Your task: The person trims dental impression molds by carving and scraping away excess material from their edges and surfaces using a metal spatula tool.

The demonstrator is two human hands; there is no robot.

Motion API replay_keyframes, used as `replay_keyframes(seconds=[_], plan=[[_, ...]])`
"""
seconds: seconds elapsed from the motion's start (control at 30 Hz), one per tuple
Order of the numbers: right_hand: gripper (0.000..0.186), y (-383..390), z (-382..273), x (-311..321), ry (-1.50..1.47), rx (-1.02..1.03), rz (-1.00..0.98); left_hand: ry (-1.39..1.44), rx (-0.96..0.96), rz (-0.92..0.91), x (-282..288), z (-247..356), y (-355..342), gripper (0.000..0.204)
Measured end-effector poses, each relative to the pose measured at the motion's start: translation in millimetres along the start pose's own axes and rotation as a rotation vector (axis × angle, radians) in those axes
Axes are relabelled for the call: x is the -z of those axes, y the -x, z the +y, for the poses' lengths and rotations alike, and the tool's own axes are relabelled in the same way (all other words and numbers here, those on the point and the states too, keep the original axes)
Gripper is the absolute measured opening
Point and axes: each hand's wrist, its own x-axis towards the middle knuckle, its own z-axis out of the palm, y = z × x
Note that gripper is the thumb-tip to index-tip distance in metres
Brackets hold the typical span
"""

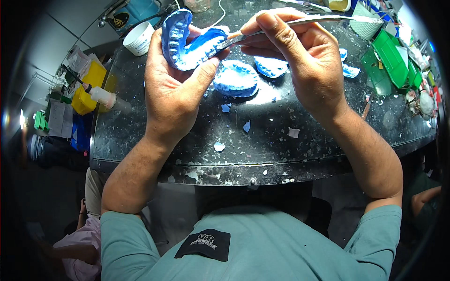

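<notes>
Black surface (pixel 201 133), speckled with debris, spans the view. Right hand (pixel 314 65): grip pinched closed on a slim metal tool. Left hand (pixel 171 93): grip closed around a horseshoe-shaped blue mold (pixel 202 44), raised above the surface, thumb on its near edge. Tool (pixel 318 18) slants across, tip at the mold's right arm; contact can't be told. Blue cast (pixel 236 79) lies below the hands. White cup (pixel 139 38) left of the mold. Chips (pixel 219 146) scattered nearer the person.

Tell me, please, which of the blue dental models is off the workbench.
It is the U-shaped blue dental model held in the left hand; the other blue models lie on the black workbench.
</notes>
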Motion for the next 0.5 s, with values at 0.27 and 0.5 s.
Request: replay_keyframes(seconds=[0.27, 0.5], plan=[[0.029, -2.1, -3.1, -2.1, -0.097, -0.109, 0.011, -0.032, -0.017, 0.000, -1.0, 1.3, -1.9, 0.039], [0.033, 1.1, -3.5, -4.2, -0.152, -0.183, 0.006, -0.093, -0.012, -0.012, -2.3, 2.0, 2.5, 0.038]])
